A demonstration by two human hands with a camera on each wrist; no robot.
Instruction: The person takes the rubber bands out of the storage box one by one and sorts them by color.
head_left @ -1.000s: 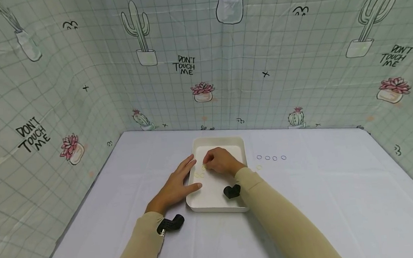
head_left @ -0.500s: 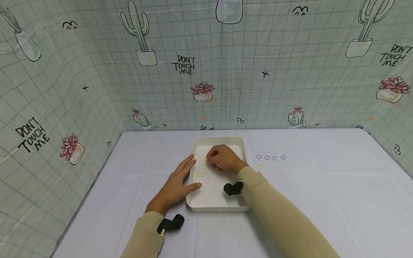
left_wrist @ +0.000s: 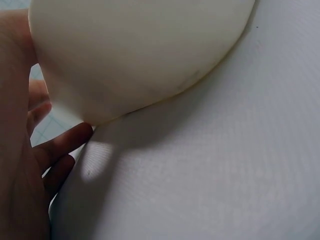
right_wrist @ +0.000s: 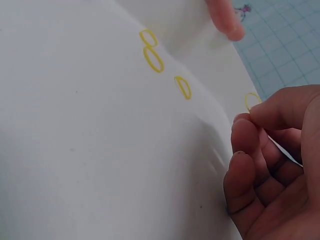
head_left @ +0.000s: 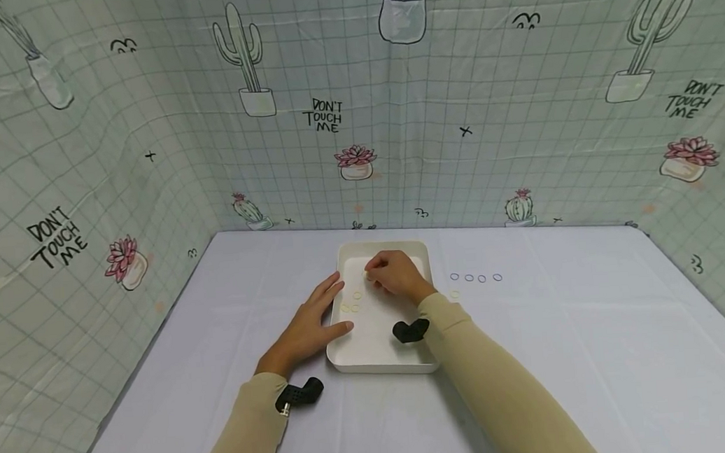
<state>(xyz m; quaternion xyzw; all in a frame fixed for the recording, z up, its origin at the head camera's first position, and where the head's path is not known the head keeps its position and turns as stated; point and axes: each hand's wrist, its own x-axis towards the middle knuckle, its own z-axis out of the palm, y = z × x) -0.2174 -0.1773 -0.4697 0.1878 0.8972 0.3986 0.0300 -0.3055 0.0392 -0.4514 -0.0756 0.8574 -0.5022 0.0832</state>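
My right hand (head_left: 396,275) is over the far part of the white tray (head_left: 381,357). Its thumb and index finger pinch a thin yellow rubber band (right_wrist: 251,101), whose loop sticks up from the fingertips in the right wrist view. On the tray floor to the left lie a yellow rubber band (head_left: 357,295) by itself and two more yellow rubber bands (right_wrist: 151,50) side by side. My left hand (head_left: 306,329) rests at the tray's left side, fingers spread and straight along the rim, thumb reaching over the near-left part. In the left wrist view the tray's outer wall (left_wrist: 135,60) hides part of that hand.
Right of the tray, several dark blue rubber bands (head_left: 469,277) lie in a row on the white tablecloth (head_left: 566,338). One yellow rubber band (head_left: 455,294) is in front of the row's left end. A printed cloth backdrop (head_left: 418,124) stands behind and beside the table.
My right hand has moved away from me and slightly right over the tray, lifting a yellow rubber band away from the others. The left hand has stayed in place.
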